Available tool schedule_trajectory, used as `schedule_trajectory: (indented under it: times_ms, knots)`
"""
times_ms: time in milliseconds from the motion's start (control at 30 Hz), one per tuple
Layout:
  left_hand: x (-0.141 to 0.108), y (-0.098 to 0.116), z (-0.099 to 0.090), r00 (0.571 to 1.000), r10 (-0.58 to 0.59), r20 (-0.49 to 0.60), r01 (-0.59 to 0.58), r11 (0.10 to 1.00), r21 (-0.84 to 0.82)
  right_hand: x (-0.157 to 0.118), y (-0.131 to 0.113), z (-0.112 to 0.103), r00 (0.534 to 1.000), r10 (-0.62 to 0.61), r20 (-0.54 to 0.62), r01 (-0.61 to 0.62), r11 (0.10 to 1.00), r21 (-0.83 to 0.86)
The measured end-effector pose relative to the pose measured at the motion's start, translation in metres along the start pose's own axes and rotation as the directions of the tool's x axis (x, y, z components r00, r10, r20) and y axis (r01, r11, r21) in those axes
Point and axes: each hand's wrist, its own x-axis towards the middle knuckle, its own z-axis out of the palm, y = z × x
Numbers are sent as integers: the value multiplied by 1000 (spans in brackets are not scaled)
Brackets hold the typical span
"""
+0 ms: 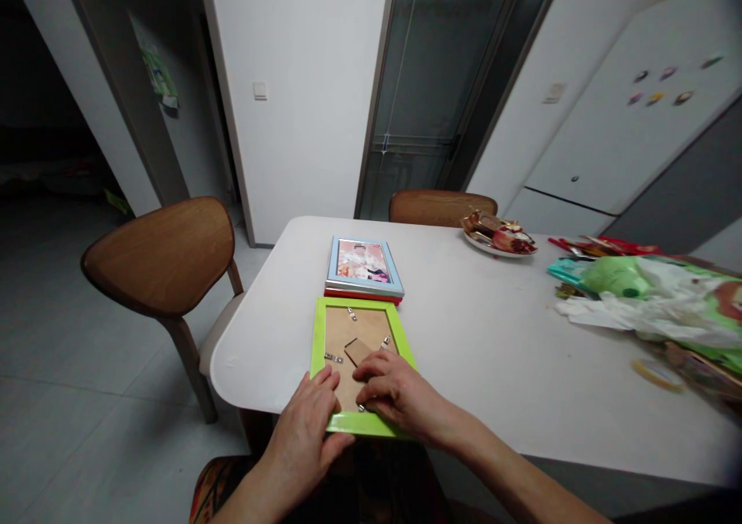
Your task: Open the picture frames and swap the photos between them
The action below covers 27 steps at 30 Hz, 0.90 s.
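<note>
A lime-green picture frame point(320, 331) lies face down at the table's near edge, its brown backing board point(362, 323) showing. Small metal clips point(334, 358) sit along the board's sides, and a stand flap point(358, 351) is at its middle. My left hand point(310, 412) grips the frame's lower left corner, fingers over the board and thumb at the near edge. Bent fingers of my right hand point(397, 393) press on the lower part of the board, beside the bottom clip point(362, 408); their tips are partly hidden.
Just beyond lies a stack of frames, a light-blue one with a photo point(364, 263) on top. Farther right are a plate of food point(502, 238), a green and white plastic bag point(631, 280) and a roll of tape point(658, 375). Wooden chairs point(165, 253) stand by the table point(492, 354).
</note>
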Motion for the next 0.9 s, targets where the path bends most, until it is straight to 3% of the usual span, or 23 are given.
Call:
schedule_trajectory:
  times_ms: [233,467,700,900]
  knots:
    - [0,-1,2,1000,13,-15,-13,1000,-18,23,-12,1,984,163,-70,-164,987,0]
    - [-2,-3,3,998,33,-49,-34,999,-25,62,-7,22,961,251,-117,-270,943,-193]
    - [-2,-3,5,997,41,-61,-43,999,-32,67,-4,33,930,312,-195,-354,904,-241]
    - [-2,-2,6,997,19,-71,-24,997,-69,72,12,22,918,337,-210,-377,906,-192]
